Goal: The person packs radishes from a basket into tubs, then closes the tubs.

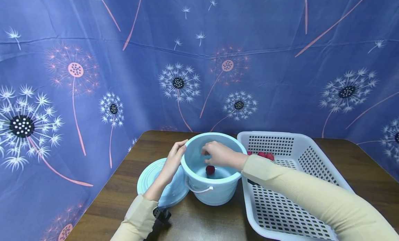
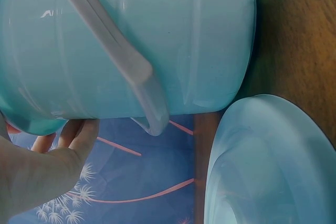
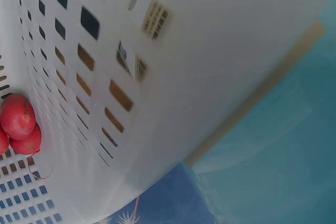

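Note:
A light blue bucket (image 1: 215, 190) with a white handle (image 2: 123, 61) stands upright on the table. My left hand (image 1: 172, 161) grips its rim from the left side, fingers against the outside near the lip in the left wrist view. Inside the bucket's mouth is my right hand (image 1: 221, 154), fingers loosely bent and apart, with nothing visible between them. Just below those fingertips, a dark red radish (image 1: 210, 170) shows low in the bucket. The right wrist view does not show the right hand; the basket side fills much of it.
Right of the bucket stands a white perforated basket (image 1: 249, 213), close beside it. Several red radishes (image 3: 18, 116) lie at its far left corner. The bucket's blue lid (image 1: 146, 178) lies on the wooden table (image 1: 106, 206) at left. A blue dandelion-print cloth (image 1: 199, 60) hangs behind.

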Demonstrator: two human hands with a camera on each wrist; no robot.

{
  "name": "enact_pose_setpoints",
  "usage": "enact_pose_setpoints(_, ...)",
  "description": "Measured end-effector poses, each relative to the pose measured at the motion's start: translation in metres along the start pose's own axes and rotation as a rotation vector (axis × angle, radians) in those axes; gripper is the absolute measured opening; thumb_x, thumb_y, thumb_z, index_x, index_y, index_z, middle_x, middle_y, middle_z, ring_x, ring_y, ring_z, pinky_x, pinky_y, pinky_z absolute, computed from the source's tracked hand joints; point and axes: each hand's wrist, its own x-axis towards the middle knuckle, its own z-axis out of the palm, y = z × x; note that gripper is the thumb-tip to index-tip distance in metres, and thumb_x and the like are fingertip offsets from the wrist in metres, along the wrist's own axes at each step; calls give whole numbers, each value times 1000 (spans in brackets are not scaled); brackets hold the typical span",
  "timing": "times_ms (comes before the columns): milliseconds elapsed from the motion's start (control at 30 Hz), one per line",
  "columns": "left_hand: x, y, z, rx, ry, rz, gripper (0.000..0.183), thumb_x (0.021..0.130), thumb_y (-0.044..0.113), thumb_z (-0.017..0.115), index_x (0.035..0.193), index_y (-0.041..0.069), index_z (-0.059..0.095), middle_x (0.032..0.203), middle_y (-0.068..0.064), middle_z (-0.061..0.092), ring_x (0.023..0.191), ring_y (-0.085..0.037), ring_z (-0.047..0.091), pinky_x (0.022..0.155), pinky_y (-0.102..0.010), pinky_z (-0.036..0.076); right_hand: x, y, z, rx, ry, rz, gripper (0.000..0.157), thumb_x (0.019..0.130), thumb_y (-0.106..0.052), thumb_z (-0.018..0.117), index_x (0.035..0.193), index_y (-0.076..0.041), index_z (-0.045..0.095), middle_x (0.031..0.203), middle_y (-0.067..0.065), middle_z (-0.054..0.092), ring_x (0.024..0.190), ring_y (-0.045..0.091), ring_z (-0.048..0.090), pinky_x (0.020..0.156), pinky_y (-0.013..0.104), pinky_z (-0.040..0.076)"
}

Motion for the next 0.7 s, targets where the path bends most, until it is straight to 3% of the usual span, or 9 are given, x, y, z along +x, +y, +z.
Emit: enact_pose_setpoints(700, -2, -1, 0, 2, 9, -7, 40, 100, 29, 39, 134, 9, 44, 146, -7, 39, 129, -28, 43, 101, -49, 39, 0, 1, 0, 64, -59, 11, 24, 82, -16, 72, 103, -3, 70, 99, 9, 70, 91, 16, 64, 83, 30, 52)
